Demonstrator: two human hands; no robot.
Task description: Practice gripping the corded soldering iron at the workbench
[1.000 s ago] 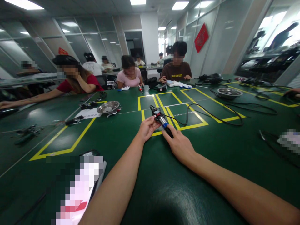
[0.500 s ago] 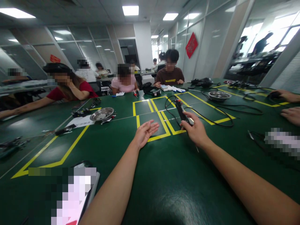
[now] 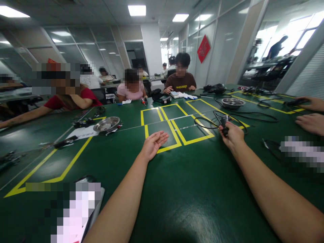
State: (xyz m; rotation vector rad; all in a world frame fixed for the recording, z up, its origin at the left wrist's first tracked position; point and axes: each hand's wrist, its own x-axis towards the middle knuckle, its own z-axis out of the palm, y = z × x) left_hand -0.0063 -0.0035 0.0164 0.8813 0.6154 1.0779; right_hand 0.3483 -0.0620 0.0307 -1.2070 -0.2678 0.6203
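Observation:
My left hand [image 3: 154,145] rests palm up over the near edge of a yellow-taped rectangle [image 3: 169,147], fingers stretched out and nothing in it. To the right, my right hand [image 3: 235,135] is closed around a black corded electric screwdriver [image 3: 224,122], just above the green table [image 3: 177,195]. The tool points mostly away from me, so its tip is hidden. Its black cord [image 3: 206,127] loops over the tape marks beside the hand.
Metal bowls stand on both sides, one at left [image 3: 106,125] and one at right [image 3: 233,103]. White gloves [image 3: 186,96] lie at the far side. Another person's hands [image 3: 310,123] rest at the right edge. A blurred-out phone-like device [image 3: 97,207] lies near my left forearm.
My right hand has moved right with the screwdriver and tipped it, carrying the cord along. My left hand keeps nearly the same place. The view has shifted slightly.

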